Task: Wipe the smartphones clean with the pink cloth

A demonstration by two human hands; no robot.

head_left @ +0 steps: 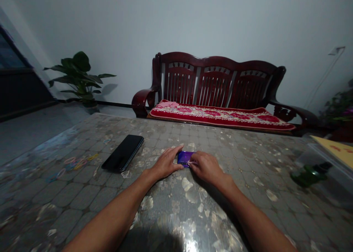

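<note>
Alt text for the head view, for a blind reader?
A person's left grip is at the edge of a small purple item; the right grip seems to pinch something pale over it, on a patterned table. A phone and coloured bands lie left, a green bottle right; a wooden bench stands behind.

At the centre of the dial, a small object (183, 158) is deep violet. Around it, the table covering (71, 193) is grey-brown, patterned with a tile-like grid and scattered cream, petal-like shapes. At nine o'clock, a phone (122, 153) is black; beyond it, thin loops (80, 163) are pink, yellow, orange and blue. At ten, a plant (81, 75) is dark green. At twelve, the wall (176, 20) is plain pale blue-grey. At one, a bench (217, 61) is dark reddish brown, its runner (193, 111) red with cream patterning and pink-red flowers. At three, a bottle (305, 176) is green with a black cap, and a sheet (335, 149) is yellow with orange-red marks.
</note>
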